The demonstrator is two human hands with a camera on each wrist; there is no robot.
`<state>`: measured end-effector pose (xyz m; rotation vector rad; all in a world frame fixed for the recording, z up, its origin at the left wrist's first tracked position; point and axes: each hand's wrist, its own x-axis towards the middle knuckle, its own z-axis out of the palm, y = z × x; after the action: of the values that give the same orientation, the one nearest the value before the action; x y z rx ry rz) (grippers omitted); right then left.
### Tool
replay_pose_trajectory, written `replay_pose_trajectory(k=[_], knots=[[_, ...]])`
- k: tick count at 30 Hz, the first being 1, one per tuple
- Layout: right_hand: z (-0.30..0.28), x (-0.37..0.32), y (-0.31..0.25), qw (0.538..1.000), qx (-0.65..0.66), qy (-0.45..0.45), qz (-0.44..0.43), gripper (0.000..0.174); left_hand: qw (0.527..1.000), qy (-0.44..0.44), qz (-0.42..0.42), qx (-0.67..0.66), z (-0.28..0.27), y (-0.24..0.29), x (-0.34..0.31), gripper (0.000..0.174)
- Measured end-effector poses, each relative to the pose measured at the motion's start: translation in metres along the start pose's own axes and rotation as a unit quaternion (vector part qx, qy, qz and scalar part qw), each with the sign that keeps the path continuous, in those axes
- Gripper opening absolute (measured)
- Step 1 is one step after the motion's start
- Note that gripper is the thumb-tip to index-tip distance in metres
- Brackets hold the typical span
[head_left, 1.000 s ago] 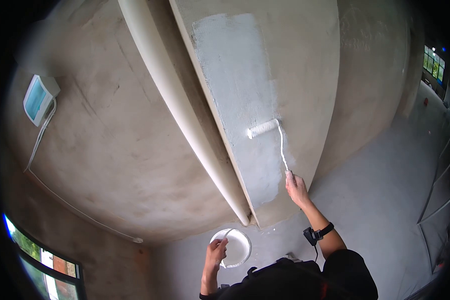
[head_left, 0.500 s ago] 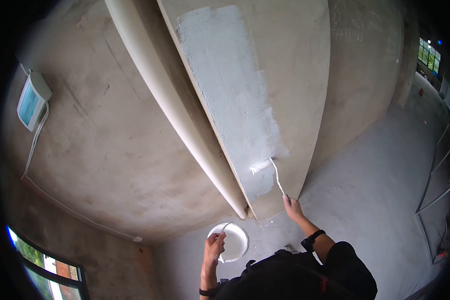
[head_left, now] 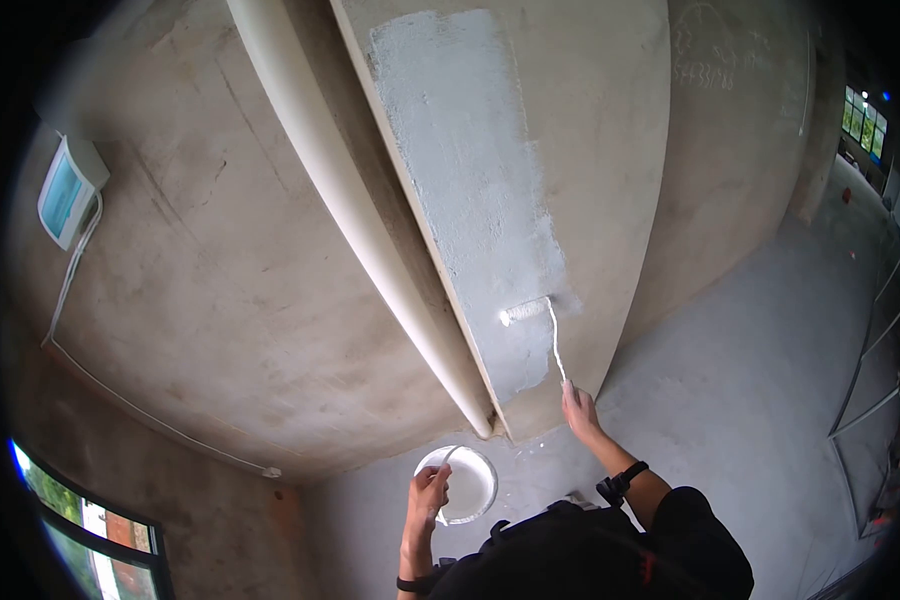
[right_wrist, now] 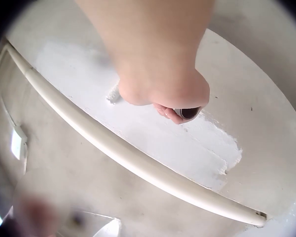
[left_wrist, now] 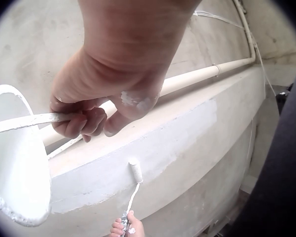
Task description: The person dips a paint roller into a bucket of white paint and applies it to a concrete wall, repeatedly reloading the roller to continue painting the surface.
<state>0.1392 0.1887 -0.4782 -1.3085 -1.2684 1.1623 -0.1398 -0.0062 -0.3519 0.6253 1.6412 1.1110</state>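
Observation:
My right hand [head_left: 580,410] grips the handle of a paint roller [head_left: 526,312], its white sleeve against the lower part of a wet, pale grey-white painted strip [head_left: 470,170] on the wall column. In the right wrist view the fingers curl round the roller's handle, its dark end [right_wrist: 190,113] showing; the hand hides much of the sleeve. My left hand [head_left: 427,492] holds a white bucket [head_left: 491,480] by its paint-coated handle [left_wrist: 29,120]. White paint marks the base of the left thumb in the left wrist view. Light-coloured paint shows inside the bucket.
A cream pipe [head_left: 355,220] runs down the wall left of the column. Farther left hang a white electrical box [head_left: 70,195] and its cable. A window [head_left: 90,530] is at lower left. Metal frames [head_left: 865,410] stand on the grey floor [head_left: 710,400] at right.
The roller and my right hand went down the painted strip, then rose slightly. Fresh paint extends the strip's lower right edge. My left hand keeps holding the bucket's handle.

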Motion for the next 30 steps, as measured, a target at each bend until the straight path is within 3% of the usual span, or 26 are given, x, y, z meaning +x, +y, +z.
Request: replay_pose_trajectory(k=[4, 9, 13, 15, 18, 28, 30], knots=[[-0.003, 0.015, -0.051, 1.000, 0.010, 0.001, -0.009, 0.053, 1.000, -0.002, 0.007, 0.008, 0.001, 0.005, -0.003, 0.030], [-0.007, 0.055, -0.119, 0.992, 0.027, 0.020, -0.119, 0.053, 1.000, 0.000, 0.000, 0.013, 0.000, 0.006, -0.004, 0.030], [-0.009, 0.076, -0.191, 0.985, 0.067, 0.009, -0.156, 0.052, 1.000, 0.001, -0.003, 0.003, -0.002, 0.006, -0.006, 0.030], [-0.007, 0.089, -0.213, 0.969, 0.054, 0.026, -0.240, 0.048, 1.000, 0.007, -0.003, 0.004, -0.001, 0.007, -0.009, 0.030], [-0.011, 0.096, -0.257, 0.970, 0.018, 0.062, -0.236, 0.054, 1.000, 0.012, -0.002, 0.004, 0.000, 0.006, -0.011, 0.030], [-0.036, 0.115, -0.376, 0.959, 0.023, 0.039, -0.280, 0.053, 1.000, 0.006, 0.004, 0.008, -0.001, 0.004, -0.008, 0.029], [-0.039, 0.111, -0.388, 0.965, 0.004, 0.039, -0.261, 0.061, 1.000, 0.003, 0.010, 0.014, -0.002, 0.005, -0.009, 0.029]])
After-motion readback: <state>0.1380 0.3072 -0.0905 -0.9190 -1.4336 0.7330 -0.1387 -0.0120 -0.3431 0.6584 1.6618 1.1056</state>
